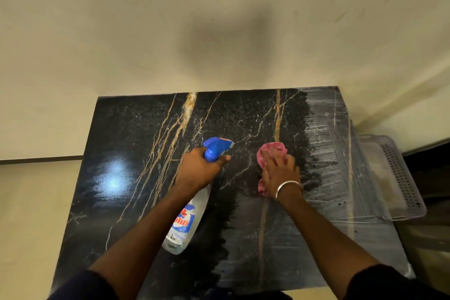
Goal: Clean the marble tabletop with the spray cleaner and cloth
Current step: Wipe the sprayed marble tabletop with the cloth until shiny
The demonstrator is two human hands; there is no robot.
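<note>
Head view, right hand [280, 173] pressing cloth [272, 150], left hand [202, 169] gripping spray bottle [187, 217]

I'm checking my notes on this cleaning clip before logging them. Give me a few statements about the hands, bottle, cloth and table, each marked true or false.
1. The left hand grips the spray bottle. True.
2. The right hand presses the cloth onto the tabletop. True.
3. The cloth is blue. False: it is pink.
4. A bangle sits on the left wrist. False: it is on the right wrist.
5. The streaky haze covers the tabletop's left side. False: it is on the right side.
</note>
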